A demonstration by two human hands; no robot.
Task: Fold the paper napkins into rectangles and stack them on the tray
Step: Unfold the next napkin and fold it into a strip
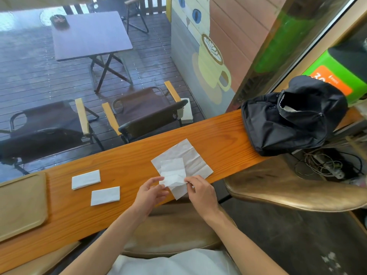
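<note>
On the narrow wooden counter (pixel 123 161) an unfolded white napkin (pixel 195 157) lies flat near the middle. Above its near corner both hands hold a second, partly folded napkin (pixel 173 173): my left hand (pixel 152 192) pinches its left edge and my right hand (pixel 199 190) pinches its right edge. Two napkins folded into rectangles rest on the counter to the left, the farther one (pixel 86 179) and the nearer one (pixel 105 195). A tan tray (pixel 21 205) sits at the counter's left end with nothing on it.
A black backpack (pixel 292 116) stands on the counter's right end. A brown stool (pixel 294 187) is at the right, another seat under me. Behind the counter's glass are folding chairs and a table. Cables lie on the floor at right.
</note>
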